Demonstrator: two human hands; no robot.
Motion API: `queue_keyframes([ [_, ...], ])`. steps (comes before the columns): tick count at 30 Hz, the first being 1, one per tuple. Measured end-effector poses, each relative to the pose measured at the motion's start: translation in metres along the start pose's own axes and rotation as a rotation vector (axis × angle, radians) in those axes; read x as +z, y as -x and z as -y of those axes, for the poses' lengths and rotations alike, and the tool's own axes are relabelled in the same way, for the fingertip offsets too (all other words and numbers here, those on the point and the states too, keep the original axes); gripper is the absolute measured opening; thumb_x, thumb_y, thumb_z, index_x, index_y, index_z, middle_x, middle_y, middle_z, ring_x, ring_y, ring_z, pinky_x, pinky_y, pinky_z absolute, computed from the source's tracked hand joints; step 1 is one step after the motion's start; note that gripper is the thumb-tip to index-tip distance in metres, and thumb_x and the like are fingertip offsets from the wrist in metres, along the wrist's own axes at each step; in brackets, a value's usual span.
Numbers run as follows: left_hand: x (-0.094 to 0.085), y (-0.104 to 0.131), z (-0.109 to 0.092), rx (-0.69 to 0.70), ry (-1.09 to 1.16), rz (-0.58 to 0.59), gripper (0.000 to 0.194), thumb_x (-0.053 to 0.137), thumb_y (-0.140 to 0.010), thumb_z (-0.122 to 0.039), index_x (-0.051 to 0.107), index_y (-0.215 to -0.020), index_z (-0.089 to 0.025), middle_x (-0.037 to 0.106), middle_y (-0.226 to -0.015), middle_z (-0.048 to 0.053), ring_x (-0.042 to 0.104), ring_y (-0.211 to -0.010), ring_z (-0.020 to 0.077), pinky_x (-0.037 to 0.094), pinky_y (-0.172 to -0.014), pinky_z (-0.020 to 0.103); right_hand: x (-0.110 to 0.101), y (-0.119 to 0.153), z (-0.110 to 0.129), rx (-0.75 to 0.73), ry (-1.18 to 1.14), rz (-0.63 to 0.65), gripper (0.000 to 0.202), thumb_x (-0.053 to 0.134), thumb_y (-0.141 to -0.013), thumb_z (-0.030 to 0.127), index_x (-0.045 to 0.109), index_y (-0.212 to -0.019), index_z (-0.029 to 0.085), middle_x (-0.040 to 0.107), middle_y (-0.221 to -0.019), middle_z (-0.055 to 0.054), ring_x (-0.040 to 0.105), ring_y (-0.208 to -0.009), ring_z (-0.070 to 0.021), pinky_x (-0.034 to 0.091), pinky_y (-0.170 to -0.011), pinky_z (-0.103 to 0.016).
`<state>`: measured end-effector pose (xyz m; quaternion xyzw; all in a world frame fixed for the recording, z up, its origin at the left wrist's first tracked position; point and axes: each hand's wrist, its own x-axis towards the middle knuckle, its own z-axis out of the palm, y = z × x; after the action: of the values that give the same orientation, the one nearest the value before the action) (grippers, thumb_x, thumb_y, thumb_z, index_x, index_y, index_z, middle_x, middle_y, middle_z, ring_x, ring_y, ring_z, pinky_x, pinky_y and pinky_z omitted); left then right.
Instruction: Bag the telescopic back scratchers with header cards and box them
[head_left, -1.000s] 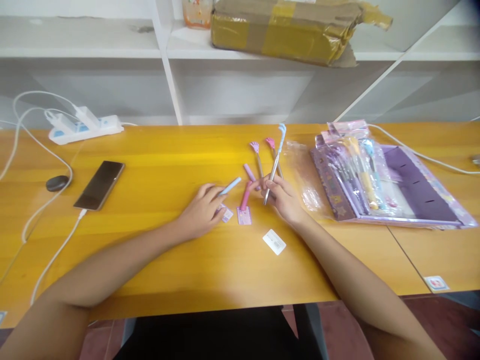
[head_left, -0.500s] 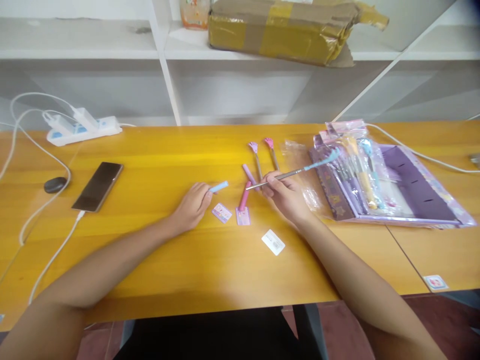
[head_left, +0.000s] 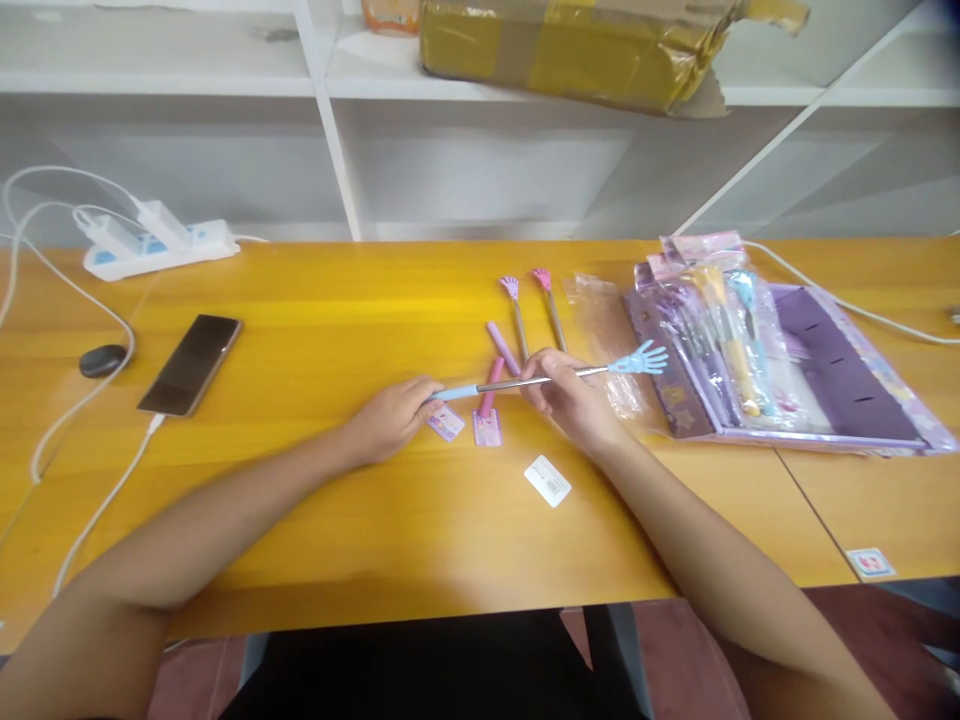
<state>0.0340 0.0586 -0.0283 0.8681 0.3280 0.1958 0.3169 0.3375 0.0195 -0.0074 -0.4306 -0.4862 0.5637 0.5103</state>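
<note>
My left hand (head_left: pixel 394 418) is closed around a light blue handle (head_left: pixel 459 392). My right hand (head_left: pixel 574 398) pinches the metal rod of a back scratcher, whose light blue hand-shaped head (head_left: pixel 640 360) points right. The rod's left end meets the handle's open end, so the two lie in one line; whether the rod sits inside cannot be made out. Behind my right hand lie a purple back scratcher head (head_left: pixel 510 288) and a pink back scratcher head (head_left: pixel 542 279) on metal rods. A purple handle (head_left: pixel 501 345) and a pink handle (head_left: pixel 492 385) lie between my hands.
Small printed cards (head_left: pixel 487 428) and a white card (head_left: pixel 547 481) lie on the table. At right stands a purple box (head_left: pixel 847 375) with several bagged back scratchers (head_left: pixel 720 340). A phone (head_left: pixel 191 365), cables and a power strip (head_left: pixel 161 245) are at left; clear wrapping (head_left: pixel 622 385) lies near the box.
The rod in my right hand has swung level and its left end has come to the blue handle in my left hand. The view has tilted slightly downward.
</note>
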Motion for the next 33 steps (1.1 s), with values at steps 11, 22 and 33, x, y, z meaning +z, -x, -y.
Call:
queue_keyframes([
  [11,-0.0014,0.0015,-0.003,-0.01,-0.093,0.091,0.036,0.04,-0.117,-0.041,0.066,-0.127,-0.019,0.075,-0.114,0.01,0.071,-0.101,0.0253,0.054,-0.09,0.038,-0.0044,-0.0018,-0.0075,-0.057,-0.026,0.042,0.041,0.073,-0.102,0.06,0.077,-0.088,0.021,0.058,-0.055,0.001,0.048,-0.048,-0.013,0.033,-0.048,-0.027],
  [22,0.0003,0.0004,-0.0015,0.037,-0.149,0.118,0.046,0.035,-0.118,-0.049,0.071,-0.122,-0.02,0.078,-0.11,0.01,0.073,-0.099,0.0259,0.054,-0.089,0.038,-0.0029,-0.0006,-0.004,-0.045,-0.024,0.058,0.039,0.076,-0.1,0.058,0.073,-0.088,0.021,0.059,-0.053,0.002,0.048,-0.045,-0.0122,0.033,-0.047,-0.025],
  [33,0.0006,-0.0006,-0.0052,0.032,-0.166,0.141,0.043,0.038,-0.117,-0.046,0.071,-0.121,-0.02,0.079,-0.108,0.011,0.073,-0.097,0.0259,0.054,-0.087,0.038,-0.0004,0.001,-0.0027,-0.037,-0.053,0.065,0.036,0.076,-0.1,0.056,0.076,-0.09,0.021,0.059,-0.053,0.003,0.048,-0.044,-0.0119,0.033,-0.047,-0.026],
])
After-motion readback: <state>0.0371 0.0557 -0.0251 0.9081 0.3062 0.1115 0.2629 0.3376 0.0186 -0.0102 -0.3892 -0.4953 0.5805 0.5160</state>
